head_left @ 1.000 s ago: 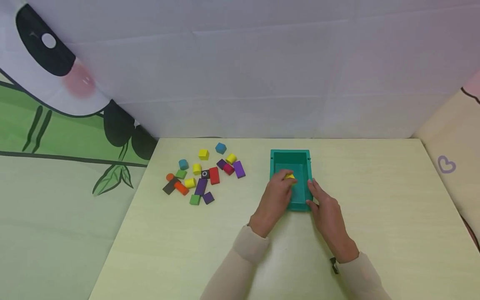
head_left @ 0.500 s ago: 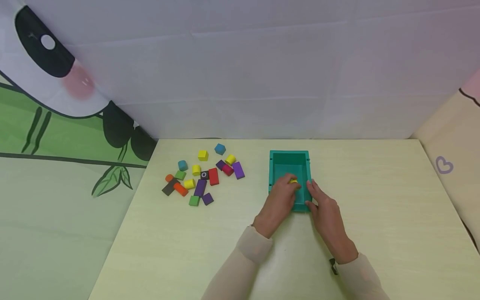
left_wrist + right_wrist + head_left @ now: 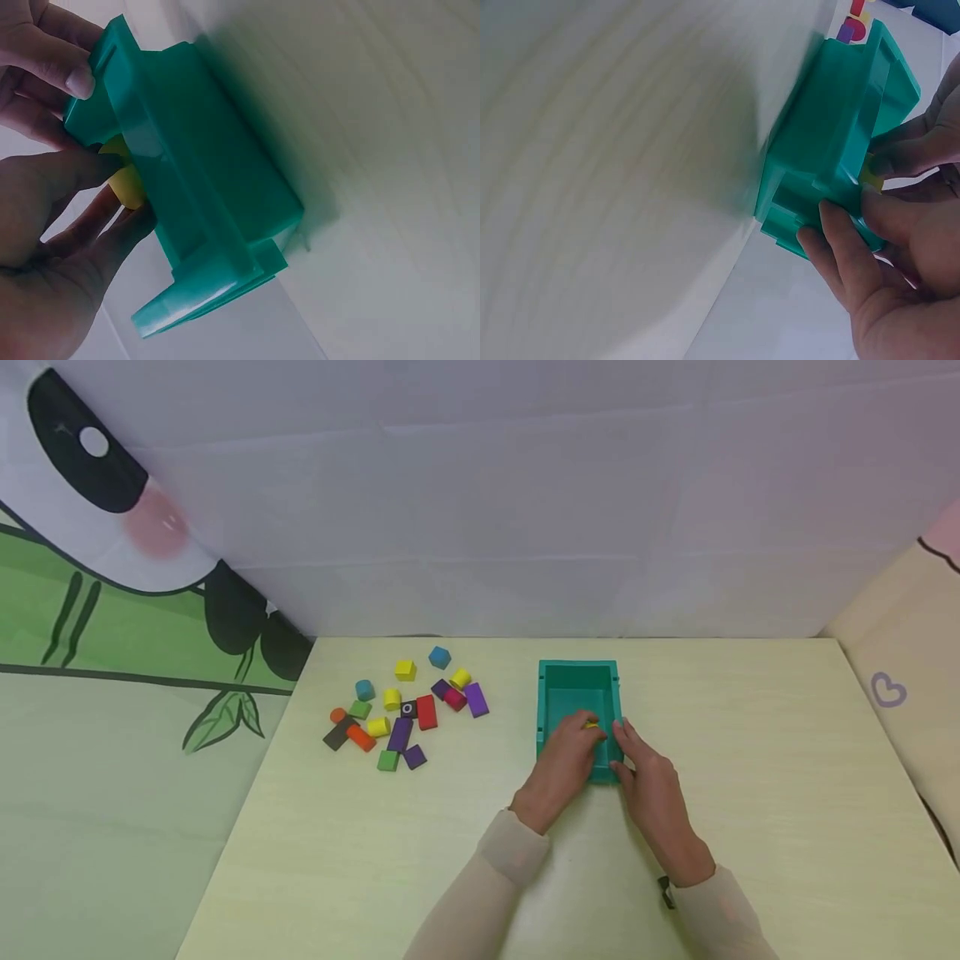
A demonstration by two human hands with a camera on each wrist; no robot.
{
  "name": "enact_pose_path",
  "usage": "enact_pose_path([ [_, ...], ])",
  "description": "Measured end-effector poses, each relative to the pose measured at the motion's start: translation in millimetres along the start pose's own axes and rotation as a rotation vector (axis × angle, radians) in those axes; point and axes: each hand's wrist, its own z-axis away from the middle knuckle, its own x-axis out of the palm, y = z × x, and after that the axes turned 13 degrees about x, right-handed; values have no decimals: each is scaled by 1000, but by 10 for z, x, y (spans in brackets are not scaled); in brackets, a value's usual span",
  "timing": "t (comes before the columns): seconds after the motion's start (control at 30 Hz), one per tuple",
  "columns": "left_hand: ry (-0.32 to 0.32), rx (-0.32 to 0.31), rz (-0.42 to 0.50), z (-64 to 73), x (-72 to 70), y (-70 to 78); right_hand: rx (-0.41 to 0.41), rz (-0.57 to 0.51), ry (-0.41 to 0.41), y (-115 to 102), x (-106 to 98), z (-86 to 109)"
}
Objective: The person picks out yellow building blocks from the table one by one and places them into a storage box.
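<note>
A teal plastic box (image 3: 579,681) with an open top stands on the table. Over its inside, my left hand (image 3: 562,770) pinches a yellow block (image 3: 129,184) between thumb and fingers; the block looks rounded and is mostly covered in the head view. My right hand (image 3: 660,797) grips the box's right wall near the front corner. In the right wrist view, its fingers (image 3: 846,251) lie against the outside of the box. Part of the box floor is hidden by the left hand.
Left of the box lie several loose blocks: red (image 3: 427,712), purple (image 3: 401,735), blue (image 3: 440,657), green (image 3: 387,761), yellow (image 3: 406,670), orange (image 3: 362,738) and dark (image 3: 341,732). A pale cloth wall (image 3: 480,527) rises behind the table's far edge.
My left hand has shifted a little to the right and toward me inside the box, still pinching the yellow block. The right hand keeps its hold on the box.
</note>
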Motion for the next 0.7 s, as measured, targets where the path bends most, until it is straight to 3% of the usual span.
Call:
enact_pose_path([
  [0.7, -143, 13, -29, -9, 121, -41, 6, -2, 3, 25, 13, -14],
])
